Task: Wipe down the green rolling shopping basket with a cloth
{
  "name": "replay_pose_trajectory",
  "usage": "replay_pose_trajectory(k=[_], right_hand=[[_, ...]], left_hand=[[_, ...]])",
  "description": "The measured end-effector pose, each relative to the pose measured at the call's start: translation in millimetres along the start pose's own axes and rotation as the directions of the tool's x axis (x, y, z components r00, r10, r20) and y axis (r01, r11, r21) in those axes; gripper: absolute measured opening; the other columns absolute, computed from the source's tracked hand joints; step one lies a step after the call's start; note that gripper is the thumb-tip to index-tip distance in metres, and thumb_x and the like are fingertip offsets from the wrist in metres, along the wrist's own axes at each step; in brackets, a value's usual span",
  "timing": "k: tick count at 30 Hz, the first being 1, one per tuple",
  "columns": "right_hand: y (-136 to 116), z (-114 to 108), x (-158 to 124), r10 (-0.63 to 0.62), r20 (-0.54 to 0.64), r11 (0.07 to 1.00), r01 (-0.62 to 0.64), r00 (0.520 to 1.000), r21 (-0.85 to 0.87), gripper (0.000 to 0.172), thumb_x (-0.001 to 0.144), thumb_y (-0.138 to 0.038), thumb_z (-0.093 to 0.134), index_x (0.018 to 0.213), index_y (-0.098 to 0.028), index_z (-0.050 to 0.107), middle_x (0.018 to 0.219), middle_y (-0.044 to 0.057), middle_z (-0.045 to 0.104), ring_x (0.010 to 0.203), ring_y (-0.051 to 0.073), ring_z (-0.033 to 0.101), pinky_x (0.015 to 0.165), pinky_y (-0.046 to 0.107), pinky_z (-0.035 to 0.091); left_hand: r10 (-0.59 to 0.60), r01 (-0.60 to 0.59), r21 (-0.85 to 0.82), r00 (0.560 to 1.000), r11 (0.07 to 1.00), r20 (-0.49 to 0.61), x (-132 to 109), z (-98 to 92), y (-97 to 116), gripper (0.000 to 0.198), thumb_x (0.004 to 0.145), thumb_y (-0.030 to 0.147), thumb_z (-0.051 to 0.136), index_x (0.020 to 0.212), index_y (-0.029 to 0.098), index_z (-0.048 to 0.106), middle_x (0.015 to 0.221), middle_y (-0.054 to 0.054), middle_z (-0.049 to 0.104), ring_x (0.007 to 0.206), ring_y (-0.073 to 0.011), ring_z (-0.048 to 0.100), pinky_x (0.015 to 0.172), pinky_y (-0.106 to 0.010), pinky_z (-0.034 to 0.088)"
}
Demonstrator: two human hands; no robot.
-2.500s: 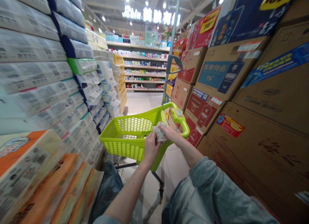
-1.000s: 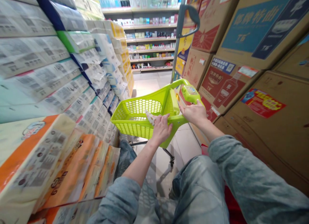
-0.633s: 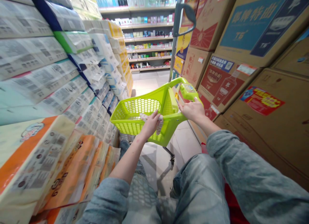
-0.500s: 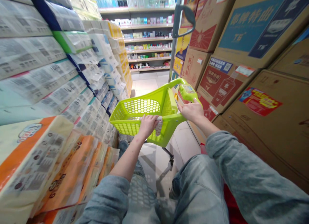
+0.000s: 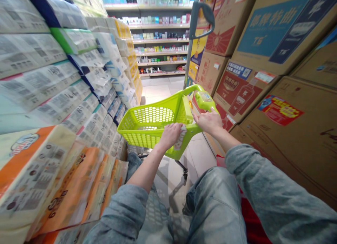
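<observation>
left hand (image 5: 170, 134) slid right along cart rim (image 5: 137, 130), cloth (image 5: 181, 139) apparently beneath

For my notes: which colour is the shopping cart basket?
Lime green shopping cart basket, seen best in the head view.

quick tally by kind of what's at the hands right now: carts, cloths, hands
carts: 1, the green cart
cloths: 1, the cloth under the left hand on the cart's rim
hands: 2, with the right hand on the cart handle
total: 4
</observation>
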State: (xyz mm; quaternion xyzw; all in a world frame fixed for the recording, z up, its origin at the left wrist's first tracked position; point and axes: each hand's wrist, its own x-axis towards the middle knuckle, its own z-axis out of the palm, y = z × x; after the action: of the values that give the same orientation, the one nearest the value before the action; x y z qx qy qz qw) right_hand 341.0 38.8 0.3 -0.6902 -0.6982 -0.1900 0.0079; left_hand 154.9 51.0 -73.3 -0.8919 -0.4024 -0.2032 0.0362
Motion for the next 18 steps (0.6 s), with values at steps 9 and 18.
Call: replay_pose_trajectory(k=[9, 18], right_hand=[[1.1, 5.2, 3.8, -0.008, 0.015, 1.000, 0.008, 1.000, 0.029, 0.060, 0.095, -0.041, 0.024, 0.083, -0.016, 0.076, 0.083, 0.011, 0.074, 0.084, 0.021, 0.067, 0.102, 0.039, 0.026], [1.0, 9.3, 4.6, 0.009, 0.007, 1.000, -0.009, 1.000, 0.009, 0.061, 0.095, -0.043, 0.024, 0.085, -0.013, 0.077, 0.079, 0.013, 0.073, 0.082, 0.022, 0.068, 0.101, 0.040, 0.027]], left_hand=[[-0.215, 0.209, 0.189, 0.977, 0.959, 0.009, -62.0, -2.3, -82.5, 0.022, 0.092, 0.021, 0.038, 0.104, 0.018, 0.055, 0.097, -0.009, 0.060, 0.096, -0.0250, 0.052, 0.090, -0.039, 0.035], [-0.291, 0.286, 0.237, 0.957, 0.928, -0.017, -54.1, 0.0, -58.9, 0.022, 0.091, 0.019, 0.037, 0.103, 0.017, 0.055, 0.098, -0.011, 0.060, 0.097, -0.0268, 0.049, 0.090, -0.041, 0.034]])
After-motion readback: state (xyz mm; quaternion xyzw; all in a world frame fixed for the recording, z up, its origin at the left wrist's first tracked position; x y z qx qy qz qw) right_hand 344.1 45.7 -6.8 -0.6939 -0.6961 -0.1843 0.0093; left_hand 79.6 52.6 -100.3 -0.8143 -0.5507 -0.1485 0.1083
